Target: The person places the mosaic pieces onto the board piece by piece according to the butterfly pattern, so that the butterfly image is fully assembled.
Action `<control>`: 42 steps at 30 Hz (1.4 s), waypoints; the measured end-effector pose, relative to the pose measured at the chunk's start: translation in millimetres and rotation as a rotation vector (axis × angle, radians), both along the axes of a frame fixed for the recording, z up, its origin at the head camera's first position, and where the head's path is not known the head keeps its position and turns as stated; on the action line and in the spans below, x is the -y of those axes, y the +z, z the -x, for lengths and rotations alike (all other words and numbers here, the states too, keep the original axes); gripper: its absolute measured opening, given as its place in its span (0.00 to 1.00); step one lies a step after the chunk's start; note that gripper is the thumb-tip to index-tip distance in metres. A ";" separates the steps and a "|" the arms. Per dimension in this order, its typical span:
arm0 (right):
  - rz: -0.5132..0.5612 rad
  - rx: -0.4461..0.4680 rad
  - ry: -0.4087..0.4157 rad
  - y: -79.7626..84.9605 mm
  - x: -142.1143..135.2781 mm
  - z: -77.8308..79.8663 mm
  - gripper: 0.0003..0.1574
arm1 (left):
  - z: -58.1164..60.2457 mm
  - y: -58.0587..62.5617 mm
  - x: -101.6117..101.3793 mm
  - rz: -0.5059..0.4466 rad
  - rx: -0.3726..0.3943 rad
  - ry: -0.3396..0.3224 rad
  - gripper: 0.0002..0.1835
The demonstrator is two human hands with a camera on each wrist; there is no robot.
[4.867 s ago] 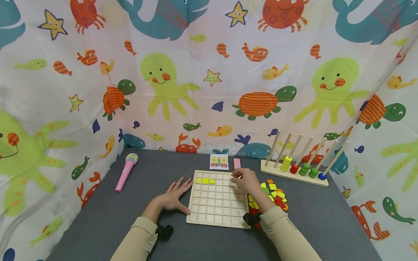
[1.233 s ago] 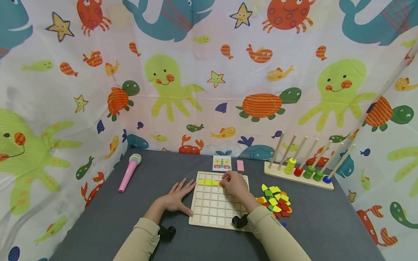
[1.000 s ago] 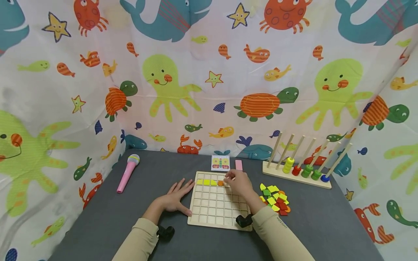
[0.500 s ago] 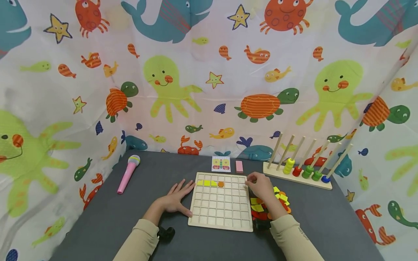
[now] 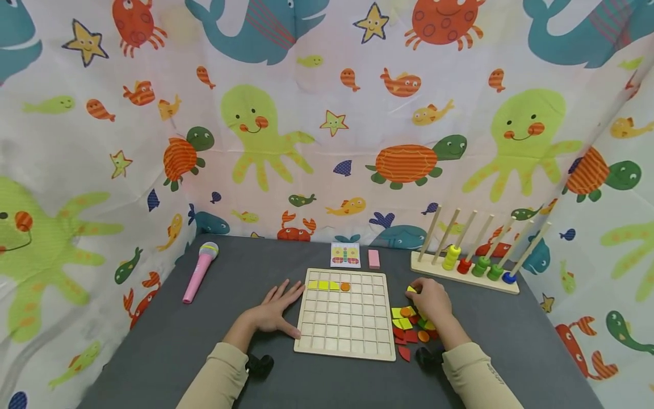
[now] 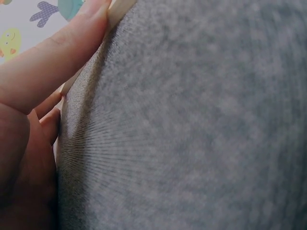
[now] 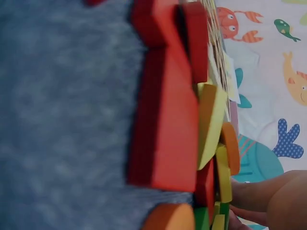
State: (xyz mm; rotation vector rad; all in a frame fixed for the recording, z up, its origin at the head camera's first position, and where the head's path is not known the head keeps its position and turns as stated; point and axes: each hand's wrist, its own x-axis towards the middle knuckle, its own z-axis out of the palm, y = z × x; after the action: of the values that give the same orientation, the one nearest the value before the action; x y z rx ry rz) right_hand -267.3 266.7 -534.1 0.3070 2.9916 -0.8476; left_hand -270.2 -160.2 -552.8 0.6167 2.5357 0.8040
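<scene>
My left hand point(image 5: 271, 315) lies with spread fingers at the left edge of the wooden grid board point(image 5: 337, 329), its thumb point(image 6: 57, 60) against the board's rim. In the board's second row sit three yellow pieces point(image 5: 323, 285) and one round orange piece point(image 5: 345, 287). My right hand point(image 5: 433, 298) is over the pile of coloured shape pieces to the right of the board, and its thumb and fingertips pinch a yellow piece point(image 5: 411, 289). Red pieces point(image 7: 175, 120) fill the near part of the right wrist view, with the right fingers partly hidden behind the pile.
Behind the board are a butterfly pattern card point(image 5: 345, 255) and a pink block point(image 5: 374, 259). A wooden peg rack point(image 5: 465, 272) with coloured rings stands at the back right. At the left lies a pink toy microphone point(image 5: 199, 272). A printed curtain surrounds the grey table.
The round orange piece has come onto the board beside the yellow ones. My right hand has left the board and moved right to the pile, where it has taken a yellow piece. My left hand stays put.
</scene>
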 end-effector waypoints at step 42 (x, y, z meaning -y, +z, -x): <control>0.339 -0.035 0.176 -4.3 95.1 42.0 0.07 | 5.7 -9.6 1.5 0.006 0.004 0.007 0.69</control>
State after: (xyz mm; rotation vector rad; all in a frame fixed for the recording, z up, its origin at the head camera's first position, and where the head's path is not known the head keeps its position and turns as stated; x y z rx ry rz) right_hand -309.4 171.6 -538.3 0.0197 2.7800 -1.3196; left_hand -275.9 -161.8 -562.5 0.6042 2.5375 0.7996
